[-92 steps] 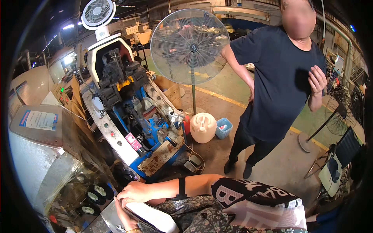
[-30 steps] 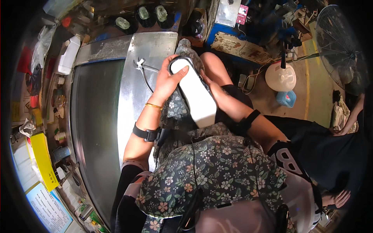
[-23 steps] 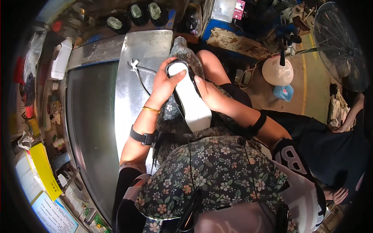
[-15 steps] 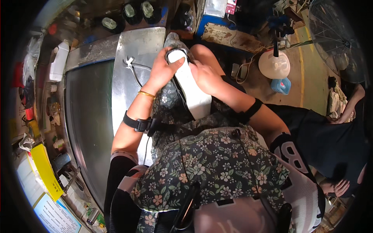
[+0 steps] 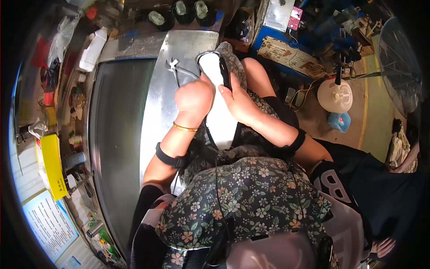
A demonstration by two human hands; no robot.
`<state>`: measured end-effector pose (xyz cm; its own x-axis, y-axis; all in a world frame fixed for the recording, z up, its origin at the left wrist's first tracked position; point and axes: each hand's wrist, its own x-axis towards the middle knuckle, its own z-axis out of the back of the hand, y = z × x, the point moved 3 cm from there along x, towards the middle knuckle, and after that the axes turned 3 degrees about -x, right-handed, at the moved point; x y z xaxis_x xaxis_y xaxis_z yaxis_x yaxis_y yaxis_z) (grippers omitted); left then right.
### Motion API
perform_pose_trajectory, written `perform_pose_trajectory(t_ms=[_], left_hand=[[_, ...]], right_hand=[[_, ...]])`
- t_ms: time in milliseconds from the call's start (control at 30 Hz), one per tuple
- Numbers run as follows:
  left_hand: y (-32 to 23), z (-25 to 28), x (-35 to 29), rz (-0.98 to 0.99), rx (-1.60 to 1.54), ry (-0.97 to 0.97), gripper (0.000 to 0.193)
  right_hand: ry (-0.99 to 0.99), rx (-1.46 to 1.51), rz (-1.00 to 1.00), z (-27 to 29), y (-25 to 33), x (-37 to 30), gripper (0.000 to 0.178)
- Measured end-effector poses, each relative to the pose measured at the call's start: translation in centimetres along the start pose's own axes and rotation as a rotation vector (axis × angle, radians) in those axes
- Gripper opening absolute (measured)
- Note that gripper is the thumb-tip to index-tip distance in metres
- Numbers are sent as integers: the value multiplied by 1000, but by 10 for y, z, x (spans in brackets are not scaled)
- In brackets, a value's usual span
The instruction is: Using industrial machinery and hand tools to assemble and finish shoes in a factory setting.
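A shoe [image 5: 221, 123] lies bottom up along my lap. Its long underside is white, and black material edges the far, rounded end. My left hand [image 5: 193, 99] is closed in a fist against the shoe's left side; what its fingers pinch there is hidden. On the other side my right hand [image 5: 239, 102] grips the shoe, with the thumb at the edge of the white underside. A pair of metal pincers [image 5: 174, 66] rests on the shiny metal plate [image 5: 154, 101] left of the shoe. A dark flowered apron [image 5: 244, 193] covers my lap.
Left of the plate is a dark flat panel [image 5: 117, 134], then a shelf with a white bottle [image 5: 92, 51] and a yellow box [image 5: 53, 168]. Right are a white jug [image 5: 335, 95], blue basket [image 5: 339, 121] and fan [image 5: 401, 67]. Another person in dark clothes [image 5: 380, 179] is close by.
My left hand has come off the rounded far end and closed into a fist lower on the left side. My right thumb has shifted along the edge. The view has swung, moving the scene rightward.
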<state>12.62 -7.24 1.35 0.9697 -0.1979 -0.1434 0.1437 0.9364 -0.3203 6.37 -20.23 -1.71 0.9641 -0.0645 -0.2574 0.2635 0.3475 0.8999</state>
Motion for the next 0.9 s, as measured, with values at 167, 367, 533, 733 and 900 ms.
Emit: perform_pose_trajectory(t_ms=[167,367,533,733,900], left_hand=[[21,-2,0,-335,-66,51,43],[26,-51,-39,-131,-856,13,63],[10,-28,3,199,-1835,260,68],[-11,-15,84,19,-1071,134,60],[-12,-15,70,-56,-363,132,56]], right_hand=[[-28,60,46,-1,3,1,67],[-225,36,300,-5,-7,-10,60],[118,101,187,37,8,7,69],[-12,4,63,42,26,115,47],[-358,-886,433,18,55,90,26]])
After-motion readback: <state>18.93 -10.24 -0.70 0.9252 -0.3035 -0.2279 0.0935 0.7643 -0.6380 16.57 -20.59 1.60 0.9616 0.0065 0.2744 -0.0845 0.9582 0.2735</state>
